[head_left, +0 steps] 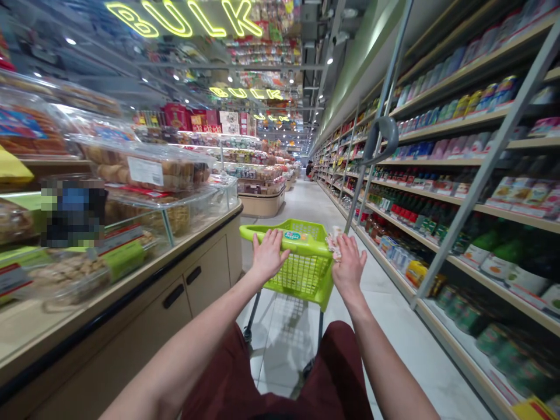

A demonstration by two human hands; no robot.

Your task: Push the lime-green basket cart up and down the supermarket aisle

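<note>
A small lime-green shopping cart (301,271) with a lattice basket stands on the floor directly in front of my knees. My left hand (268,254) lies over the left part of its handle, fingers curled over the front and thumb pointing right. A small teal label (292,235) sits on the handle between my hands. On the right end of the handle is my right hand (349,263), fingers bent over it. A crumpled pinkish-white wrapper (335,244) shows beside its fingers; whether it is held or only touched, I cannot make out.
On the left runs a display counter (210,256) with clear plastic boxes of baked goods (151,166). Tall shelves (437,192) of cans and bottles line the right, with a grey post (371,140) in front. A tiled aisle (301,198) leads ahead to a distant person (309,169).
</note>
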